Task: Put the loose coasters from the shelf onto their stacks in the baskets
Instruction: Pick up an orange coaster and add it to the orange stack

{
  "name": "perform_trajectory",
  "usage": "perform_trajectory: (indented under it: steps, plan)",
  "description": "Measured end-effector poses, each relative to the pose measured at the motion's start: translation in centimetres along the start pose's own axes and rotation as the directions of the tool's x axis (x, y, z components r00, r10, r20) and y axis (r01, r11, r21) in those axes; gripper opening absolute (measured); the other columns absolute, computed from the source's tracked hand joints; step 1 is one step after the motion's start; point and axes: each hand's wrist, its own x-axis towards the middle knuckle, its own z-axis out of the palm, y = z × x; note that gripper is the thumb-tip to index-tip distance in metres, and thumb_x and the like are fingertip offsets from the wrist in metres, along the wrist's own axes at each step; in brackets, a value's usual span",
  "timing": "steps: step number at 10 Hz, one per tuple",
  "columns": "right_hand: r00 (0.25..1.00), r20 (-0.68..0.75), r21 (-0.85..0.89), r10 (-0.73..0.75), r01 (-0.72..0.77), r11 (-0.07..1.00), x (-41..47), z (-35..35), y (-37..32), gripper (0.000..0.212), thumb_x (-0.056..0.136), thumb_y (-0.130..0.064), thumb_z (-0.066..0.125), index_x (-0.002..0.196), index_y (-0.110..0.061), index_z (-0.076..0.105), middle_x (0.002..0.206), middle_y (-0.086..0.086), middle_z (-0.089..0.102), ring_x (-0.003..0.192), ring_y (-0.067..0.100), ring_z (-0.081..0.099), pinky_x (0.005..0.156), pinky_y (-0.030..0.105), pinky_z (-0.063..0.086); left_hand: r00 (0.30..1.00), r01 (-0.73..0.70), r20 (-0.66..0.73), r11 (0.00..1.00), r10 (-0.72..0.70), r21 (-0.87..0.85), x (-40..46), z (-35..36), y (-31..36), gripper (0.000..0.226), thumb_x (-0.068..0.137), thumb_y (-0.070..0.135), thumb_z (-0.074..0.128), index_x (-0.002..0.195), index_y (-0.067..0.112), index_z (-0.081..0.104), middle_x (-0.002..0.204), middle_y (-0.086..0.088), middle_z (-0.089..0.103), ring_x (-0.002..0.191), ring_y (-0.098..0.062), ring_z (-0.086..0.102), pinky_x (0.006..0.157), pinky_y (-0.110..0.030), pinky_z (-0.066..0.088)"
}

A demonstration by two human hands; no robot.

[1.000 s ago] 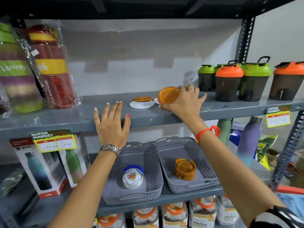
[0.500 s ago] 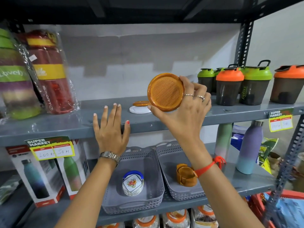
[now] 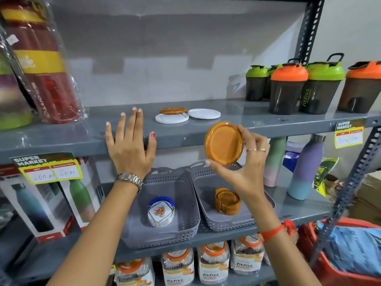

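Right hand grip pinches 1 orange coaster above orange stack; left hand spread flat on shelf. 3 loose coasters left.

Two grey baskets; two white coasters; two loose orange coasters.

right hand grips orange coaster | left hand on shelf
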Motion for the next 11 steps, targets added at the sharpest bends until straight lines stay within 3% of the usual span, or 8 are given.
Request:
perform_trajectory:
  steps: [1,2,3,4,6,7,9,11]
  plan:
    - [0.991,0.125,-0.085,0.04,-0.03,0.996,-2.7,1.3,3.5,0.097,0.051,-0.059,0.072,0.135,-0.019,0.046,0.116,-0.005,0.031,0.114,0.014,0.036,0.097,0.028,0.035,0.999,-0.003,-0.049,1.0,0.004,0.014,-0.1,0.5,-0.1,0.053,0.097,0.039,0.03,0.138,0.009,0.045,0.136,-0.006,0.053,0.128,-0.029,0.046,0.112,-0.044,0.016]
    - [0.958,0.205,-0.315,0.198,-0.127,0.94,-4.1,3.2,7.3,0.097,0.049,-0.062,0.062,0.134,-0.018,0.045,0.12,0.007,0.041,0.112,0.03,0.042,0.093,0.041,0.041,0.994,-0.025,-0.103,1.0,0.025,0.01,-0.2,0.9,-0.2,0.051,0.097,0.037,0.03,0.136,0.01,0.049,0.131,-0.006,0.057,0.125,-0.027,0.048,0.111,-0.041,0.019]
    - [0.835,0.305,-0.629,0.459,-0.185,0.755,-4.3,4.8,10.9,0.1,0.054,-0.065,0.061,0.137,-0.012,0.041,0.133,0.018,0.039,0.122,0.038,0.037,0.1,0.048,0.036,0.989,-0.05,-0.137,0.999,0.05,0.003,-0.3,1.3,-0.5,0.048,0.098,0.034,0.029,0.135,0.011,0.05,0.125,-0.004,0.062,0.124,-0.025,0.05,0.109,-0.04,0.024]
    - [0.711,0.335,-0.771,0.619,-0.171,0.613,-4.1,6.1,14.1,0.096,0.062,-0.057,0.071,0.139,-0.008,0.038,0.146,0.021,0.029,0.134,0.04,0.027,0.107,0.056,0.03,0.986,-0.063,-0.156,0.998,0.065,0.014,-0.4,1.5,-0.7,0.049,0.098,0.034,0.027,0.136,0.012,0.049,0.128,-0.003,0.06,0.125,-0.023,0.049,0.109,-0.04,0.025]
    - [0.526,0.386,-0.835,0.758,-0.151,0.53,-3.6,8.1,17.3,0.081,0.068,-0.045,0.072,0.136,-0.01,0.045,0.154,0.016,0.017,0.142,0.038,0.012,0.11,0.067,0.016,0.979,-0.073,-0.19,0.997,0.078,0.035,-0.5,1.8,-0.8,0.05,0.097,0.035,0.027,0.136,0.013,0.049,0.134,0.0,0.056,0.126,-0.02,0.048,0.109,-0.039,0.026]
    - [0.462,0.388,-0.837,0.798,-0.186,0.515,-4.0,8.8,18.0,0.088,0.067,-0.052,0.071,0.139,-0.011,0.041,0.156,0.015,0.016,0.143,0.037,0.011,0.111,0.067,0.014,0.977,-0.073,-0.197,0.996,0.081,0.048,-0.5,2.0,-0.9,0.05,0.098,0.036,0.025,0.137,0.015,0.048,0.135,0.001,0.055,0.126,-0.019,0.048,0.109,-0.038,0.025]
    - [0.396,0.383,-0.819,0.835,-0.273,0.505,-4.9,9.2,19.0,0.094,0.069,-0.063,0.066,0.142,-0.011,0.037,0.157,0.017,0.012,0.145,0.039,0.006,0.112,0.067,0.008,0.977,-0.058,-0.2,0.996,0.072,0.073,-0.6,2.2,-0.9,0.051,0.098,0.037,0.022,0.137,0.016,0.048,0.136,0.003,0.054,0.127,-0.018,0.047,0.111,-0.035,0.022]
    - [0.38,0.366,-0.808,0.849,-0.323,0.493,-5.4,9.6,19.0,0.092,0.071,-0.061,0.065,0.143,-0.011,0.036,0.155,0.019,0.02,0.143,0.041,0.011,0.113,0.064,0.009,0.984,-0.046,-0.171,0.997,0.055,0.058,-0.7,1.9,-0.8,0.051,0.098,0.037,0.024,0.137,0.016,0.048,0.137,0.002,0.052,0.128,-0.018,0.045,0.111,-0.035,0.02]
